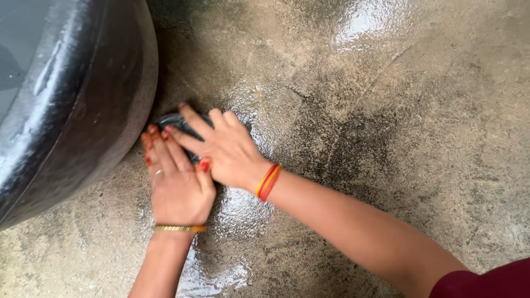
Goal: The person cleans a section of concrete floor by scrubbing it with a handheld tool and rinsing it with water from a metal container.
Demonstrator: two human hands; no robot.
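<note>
At the far left a big black tub [66, 110] bulges over the wet concrete floor [386, 138]. Right beside its base lies a small dark, shiny thing [172, 121], mostly covered; I cannot tell what it is. The left hand [176, 185] lies flat with fingers together, pressing its near edge. The right hand [223, 149] crosses over, fingers spread on top. Neither hand closes around it. It looks soaked and probably slippery, so pressing it flat from above seems safer than pinching an edge.
</note>
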